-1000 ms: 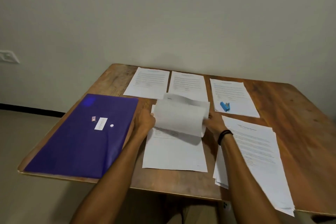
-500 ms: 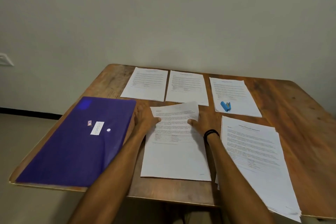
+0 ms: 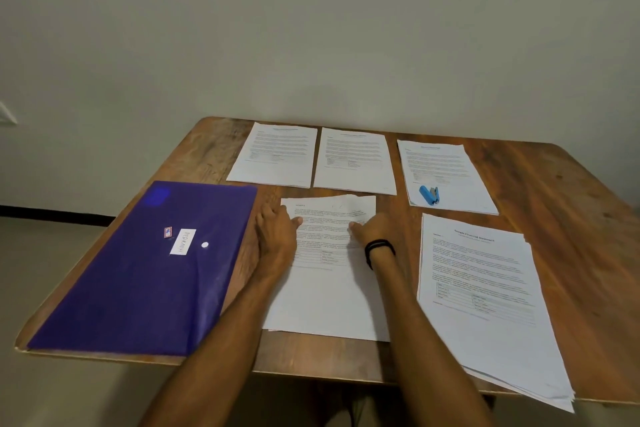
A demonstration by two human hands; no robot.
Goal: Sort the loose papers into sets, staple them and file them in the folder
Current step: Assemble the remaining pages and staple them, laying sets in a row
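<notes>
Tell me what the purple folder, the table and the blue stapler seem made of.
The purple folder looks like thin plastic: smooth, faint sheen, a white snap stud. The table looks like wood or veneer: brown grain, dark knots. The blue stapler seems plastic-cased with a grey metal part; too small to be sure.

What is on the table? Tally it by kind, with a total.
Paper piles: 5
Folder: 1
Stapler: 1
Total: 7
</notes>
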